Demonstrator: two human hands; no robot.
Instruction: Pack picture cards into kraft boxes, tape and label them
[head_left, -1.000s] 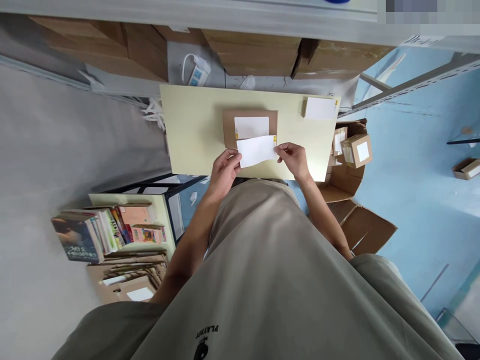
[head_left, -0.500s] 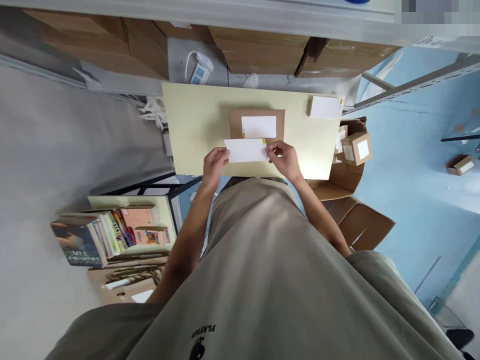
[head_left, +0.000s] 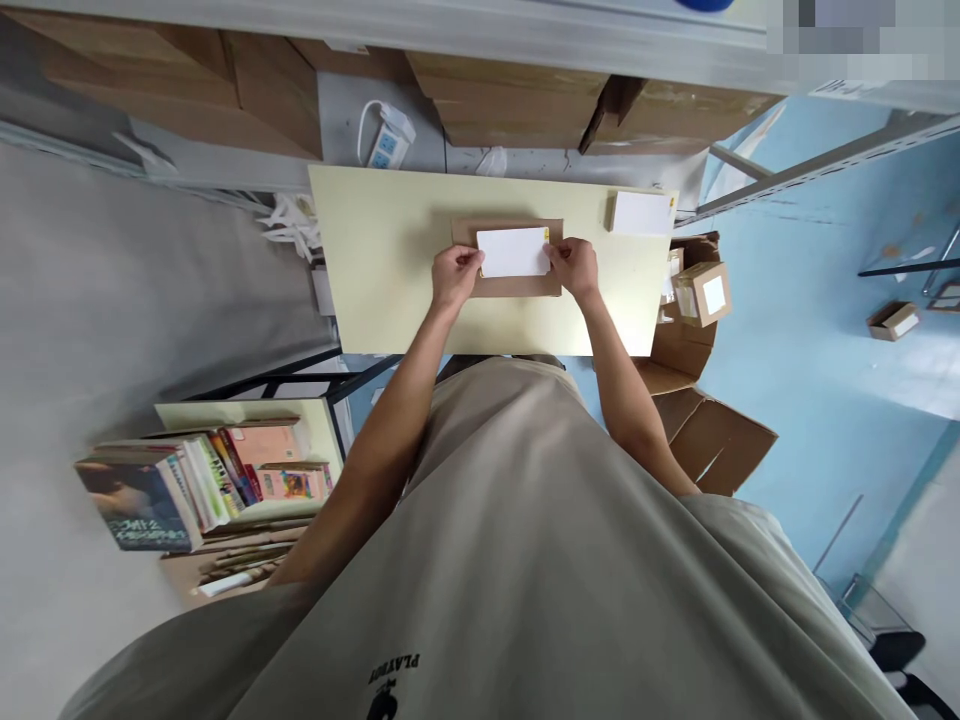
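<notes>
A white label [head_left: 514, 252] with a small yellow mark at its upper right corner is held by its two short ends. My left hand [head_left: 455, 275] pinches the left end, and my right hand [head_left: 576, 266] pinches the right end. Directly beneath lies a flat brown cardboard box [head_left: 517, 287], whose edges show around the label. The white patch on the box's top is covered now. Whether the label touches the box I cannot tell. Both hands are over the pale yellow tabletop [head_left: 390, 260].
A stack of white labels [head_left: 642, 213] sits at the table's back right corner. Behind the table are a power strip [head_left: 391, 141] and large cartons [head_left: 517, 105]. On the right stands an open carton [head_left: 682, 340] with small boxes; books [head_left: 202, 480] fill a lower shelf at left.
Both hands have carried the label away from my body, from the box's near edge to over its top. The white patch on the box has become hidden. The view has shifted slightly.
</notes>
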